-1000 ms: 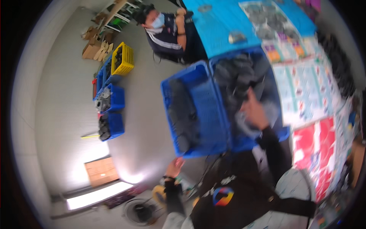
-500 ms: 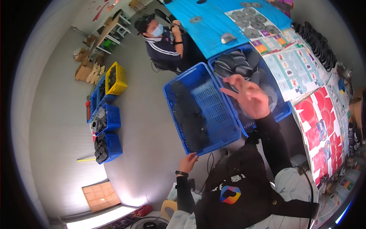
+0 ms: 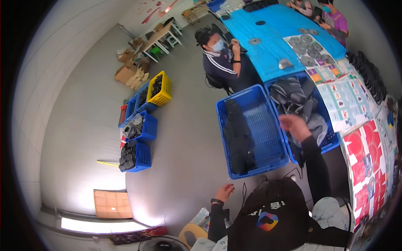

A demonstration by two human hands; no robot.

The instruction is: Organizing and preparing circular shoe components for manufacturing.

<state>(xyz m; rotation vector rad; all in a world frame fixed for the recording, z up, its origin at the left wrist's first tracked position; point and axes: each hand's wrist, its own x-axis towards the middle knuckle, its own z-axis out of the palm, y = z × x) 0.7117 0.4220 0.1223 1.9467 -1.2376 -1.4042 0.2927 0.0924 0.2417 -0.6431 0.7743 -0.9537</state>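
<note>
Two blue crates stand side by side in front of me. In the left crate (image 3: pixel 223 150), a row of black pieces (image 3: pixel 238 138) lies along the left side, and bare slotted bottom shows beside it. The right crate (image 3: pixel 333 144) holds a pile of dark grey, curved pieces (image 3: pixel 292 90) and a clear plastic bag (image 3: pixel 321 127). Over this crate hangs my right hand (image 3: pixel 296 127), fingers stretched leftward, slightly blurred, with nothing visible in them. My left hand (image 3: pixel 224 192) is below the left crate's near edge, apart from it, fingers loosely open and holding nothing.
A masked person (image 3: pixel 220 58) sits beyond the left crate at a blue-covered table (image 3: pixel 268 46). Printed sheets (image 3: pixel 345 100) cover the table on my right. More crates, including a yellow crate (image 3: pixel 161 94), stand on the floor at left. Other people work at the far right.
My left hand has come off the near edge of the left crate. My right hand has lowered over the right crate, its fingers less spread. The whole view has shifted.
</note>
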